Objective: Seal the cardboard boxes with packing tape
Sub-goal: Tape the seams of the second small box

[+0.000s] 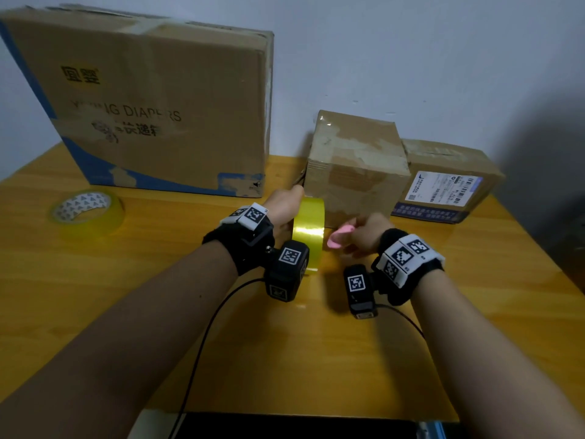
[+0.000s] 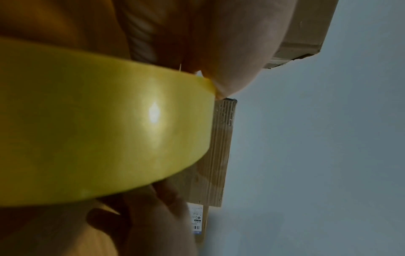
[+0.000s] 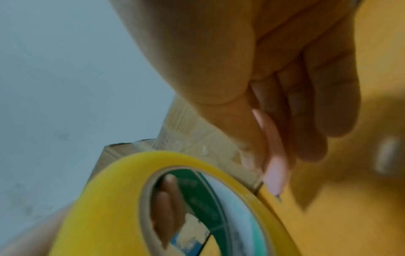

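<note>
Tape roll (image 1: 308, 229) in left hand (image 1: 285, 207)

Orange wood-grain table (image 1: 316, 359). On it, back L: big diaper box (image 1: 152, 99), upright. Back R: small brown box (image 1: 357, 166), w/ labelled flat box (image 1: 449, 182) just beside it. Far L: spare tape roll (image 1: 87, 210), lying flat. Black cables (image 1: 202, 337) trail across front.
</note>
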